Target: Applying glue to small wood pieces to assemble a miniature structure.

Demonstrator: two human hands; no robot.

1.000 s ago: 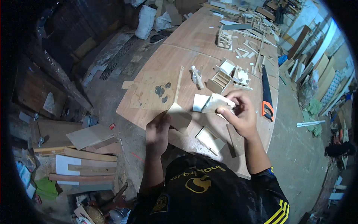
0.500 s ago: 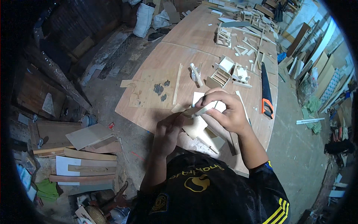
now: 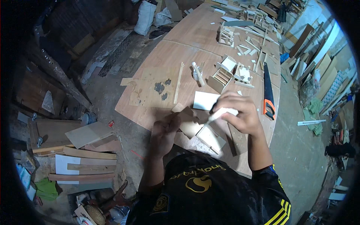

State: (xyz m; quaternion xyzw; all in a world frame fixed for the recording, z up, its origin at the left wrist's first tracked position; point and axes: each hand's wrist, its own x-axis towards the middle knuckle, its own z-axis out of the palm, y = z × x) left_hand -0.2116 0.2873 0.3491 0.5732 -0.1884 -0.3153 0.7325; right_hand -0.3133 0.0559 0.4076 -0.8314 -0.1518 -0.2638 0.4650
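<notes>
My left hand [image 3: 166,129] is closed on the edge of a small thin wooden panel [image 3: 187,117], tilted above the near part of the table. My right hand [image 3: 242,112] grips a small white object with a narrow tip [image 3: 226,112]. That tip points down and left, toward the panel; its exact kind is unclear. Beneath the hands lie pale wooden pieces and a thin strip [image 3: 207,144], partly hidden. A white rectangular board [image 3: 206,100] rests just beyond, its right end covered by my right hand.
A handsaw [image 3: 267,92] with an orange and black handle lies along the table's right side. Beyond my hands stand small wooden box assemblies [image 3: 221,79] and a clear container holding sticks [image 3: 198,73]. Scrap boards [image 3: 90,135] lie on the floor at left.
My right hand has drawn back to the right with the white object, away from my left hand. The white board and the panel's face show more now.
</notes>
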